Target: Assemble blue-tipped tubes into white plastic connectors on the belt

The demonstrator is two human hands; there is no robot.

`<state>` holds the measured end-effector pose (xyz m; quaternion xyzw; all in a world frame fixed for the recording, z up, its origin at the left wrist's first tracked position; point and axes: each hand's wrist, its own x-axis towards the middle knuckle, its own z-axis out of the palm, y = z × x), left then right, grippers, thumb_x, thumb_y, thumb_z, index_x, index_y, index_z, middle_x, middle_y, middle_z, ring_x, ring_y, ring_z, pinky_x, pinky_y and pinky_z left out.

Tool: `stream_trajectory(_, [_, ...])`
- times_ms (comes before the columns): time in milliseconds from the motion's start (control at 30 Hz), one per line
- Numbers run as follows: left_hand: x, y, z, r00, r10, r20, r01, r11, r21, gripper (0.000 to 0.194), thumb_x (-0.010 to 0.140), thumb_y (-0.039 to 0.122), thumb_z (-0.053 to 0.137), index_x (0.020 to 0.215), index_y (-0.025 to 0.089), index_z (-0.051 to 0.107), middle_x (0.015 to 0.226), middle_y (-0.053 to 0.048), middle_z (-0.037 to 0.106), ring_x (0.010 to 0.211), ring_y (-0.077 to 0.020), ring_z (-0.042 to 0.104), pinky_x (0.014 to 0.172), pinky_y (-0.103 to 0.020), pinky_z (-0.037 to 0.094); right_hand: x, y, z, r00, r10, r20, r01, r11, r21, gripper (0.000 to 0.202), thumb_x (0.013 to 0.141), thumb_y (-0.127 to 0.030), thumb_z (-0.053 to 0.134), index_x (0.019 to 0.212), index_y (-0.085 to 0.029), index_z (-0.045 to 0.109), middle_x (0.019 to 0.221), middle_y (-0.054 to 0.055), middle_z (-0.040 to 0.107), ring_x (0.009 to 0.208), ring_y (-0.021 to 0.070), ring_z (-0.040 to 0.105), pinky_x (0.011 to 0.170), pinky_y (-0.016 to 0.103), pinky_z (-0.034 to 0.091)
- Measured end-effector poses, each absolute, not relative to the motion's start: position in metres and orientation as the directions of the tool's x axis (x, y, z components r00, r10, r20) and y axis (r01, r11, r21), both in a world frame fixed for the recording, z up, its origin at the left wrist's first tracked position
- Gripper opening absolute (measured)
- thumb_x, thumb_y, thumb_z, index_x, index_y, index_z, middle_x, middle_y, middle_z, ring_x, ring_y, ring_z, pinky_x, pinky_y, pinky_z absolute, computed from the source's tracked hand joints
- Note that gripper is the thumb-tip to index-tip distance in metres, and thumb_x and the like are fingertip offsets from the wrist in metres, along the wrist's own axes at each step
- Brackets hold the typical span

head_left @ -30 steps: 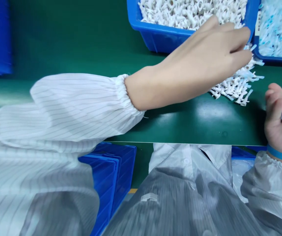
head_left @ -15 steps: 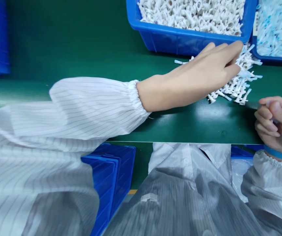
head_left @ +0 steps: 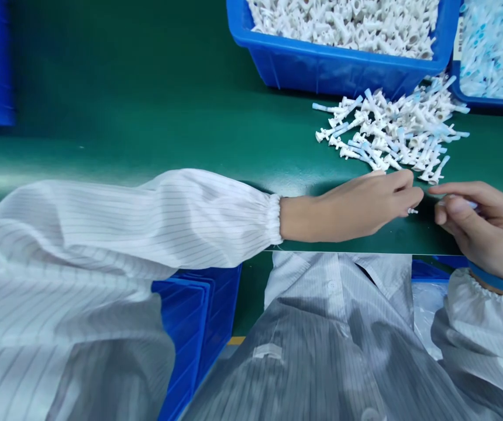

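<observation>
White pinstriped cloth (head_left: 216, 216) ends in a ruffled cuff by the left hand (head_left: 361, 204), whose grip is clamped on a knobbly piece (head_left: 413, 211). Near it on the glossy green tabletop (head_left: 146, 111), flared tubes (head_left: 392, 128) lie heaped beside a blue bin (head_left: 304, 64). The right hand's (head_left: 492, 228) grip pinches a slim pale tip (head_left: 471, 204).

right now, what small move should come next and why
Probably ease the left hand slightly toward the right hand: a white piece pokes from the left fingers, a pale piece shows in the right, and a small gap separates the hands.
</observation>
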<state>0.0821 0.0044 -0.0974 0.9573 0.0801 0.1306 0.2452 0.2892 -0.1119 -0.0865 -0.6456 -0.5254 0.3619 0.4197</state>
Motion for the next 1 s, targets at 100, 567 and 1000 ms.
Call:
stream_trajectory(100, [0.083,0.003,-0.104,0.935,0.233,0.267,0.101,-0.898,0.428,0.021,0.105,0.021,0.042,0.105,0.016,0.062,0.102,-0.005,0.064,0.091,-0.0162,0.059,0.084,-0.03,0.042,0.294,-0.114,-0.086,0.089,0.996,-0.006,0.469,-0.047,-0.882,0.02,0.095,-0.032,0.071,0.115,-0.03,0.072,0.082,-0.002,0.07,0.068,0.0099,0.061,0.052,0.021,0.042])
stream_trajectory(567, [0.085,0.0,-0.098,0.932,0.315,0.182,0.185,-0.842,0.506,0.014,0.1,0.028,0.058,0.104,0.016,0.062,0.102,-0.002,0.067,0.092,-0.0162,0.059,0.085,-0.032,0.041,0.283,-0.092,-0.073,-0.291,0.932,0.217,0.746,0.363,-0.557,0.009,0.099,-0.034,0.064,0.094,-0.027,0.066,0.087,-0.006,0.074,0.07,0.0094,0.068,0.06,0.02,0.05])
stream_trajectory(1000, [0.089,0.002,-0.095,0.937,0.302,0.176,0.162,-0.821,0.547,0.017,0.099,0.026,0.056,0.094,0.016,0.069,0.085,-0.004,0.067,0.089,-0.0213,0.062,0.082,-0.035,0.041,0.284,-0.092,-0.077,-0.293,0.911,0.29,0.734,0.409,-0.543,0.006,0.097,-0.02,0.066,0.092,-0.024,0.066,0.083,-0.003,0.072,0.067,0.0102,0.066,0.059,0.02,0.049])
